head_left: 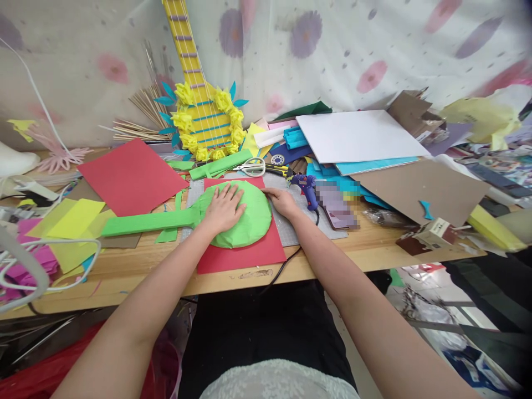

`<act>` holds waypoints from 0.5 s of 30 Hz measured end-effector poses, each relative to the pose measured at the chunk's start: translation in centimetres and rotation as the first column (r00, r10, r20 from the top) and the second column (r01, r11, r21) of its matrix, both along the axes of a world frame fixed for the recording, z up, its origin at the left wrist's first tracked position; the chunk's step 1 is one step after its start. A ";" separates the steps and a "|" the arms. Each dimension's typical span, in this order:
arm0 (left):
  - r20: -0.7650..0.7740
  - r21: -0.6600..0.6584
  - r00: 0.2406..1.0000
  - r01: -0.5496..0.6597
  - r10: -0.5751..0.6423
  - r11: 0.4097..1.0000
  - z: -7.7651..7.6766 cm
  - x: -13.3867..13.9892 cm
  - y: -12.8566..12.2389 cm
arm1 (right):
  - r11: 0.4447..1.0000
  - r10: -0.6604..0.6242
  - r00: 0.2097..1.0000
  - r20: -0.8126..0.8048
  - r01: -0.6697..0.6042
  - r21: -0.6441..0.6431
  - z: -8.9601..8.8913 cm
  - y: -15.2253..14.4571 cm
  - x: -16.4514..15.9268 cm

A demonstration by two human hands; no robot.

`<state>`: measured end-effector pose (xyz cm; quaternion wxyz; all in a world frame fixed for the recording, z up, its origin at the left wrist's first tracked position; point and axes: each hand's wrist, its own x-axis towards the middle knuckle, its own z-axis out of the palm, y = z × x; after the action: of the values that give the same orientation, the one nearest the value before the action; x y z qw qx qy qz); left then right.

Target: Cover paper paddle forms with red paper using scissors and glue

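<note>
A flat, banjo-like shape [255, 221] covered in green crepe paper lies on the table, its round body to the right and its long neck [145, 223] to the left. My left hand [225, 208] rests flat on the round body with its fingers spread. At the body's upper right rim, my right hand [282, 201] touches the edge with an outstretched forefinger; its other fingers are partly hidden. Under the body lies a sheet of red card [249, 260], on top of a grey cutting mat [291, 235].
A blue glue gun [306, 191] lies right of my right hand, its cord running to the table's front edge. Scissors [254, 167] lie behind the body. A yellow paper guitar [203, 122] leans at the back. White board [361, 136] and brown card [419, 185] cover the right side.
</note>
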<state>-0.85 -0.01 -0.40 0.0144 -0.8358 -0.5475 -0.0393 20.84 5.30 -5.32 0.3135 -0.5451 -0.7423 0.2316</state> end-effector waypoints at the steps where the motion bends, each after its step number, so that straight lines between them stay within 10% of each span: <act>1: 0.003 0.007 1.000 0.008 -0.008 1.000 -0.1 0.0 0.0 | 1.000 0.003 1.000 -0.002 -0.003 -0.004 0.1 -0.1 0.0; 15: 0.035 0.039 0.999 0.020 -0.022 0.999 -0.3 -0.3 0.0 | 0.997 -0.078 0.992 -0.098 0.076 -0.027 0.4 0.6 -0.5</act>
<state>-1.10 0.01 -0.74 0.0207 -0.8402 -0.5380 -0.0648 20.34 5.94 -4.97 0.3524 -0.5648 -0.7015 0.2545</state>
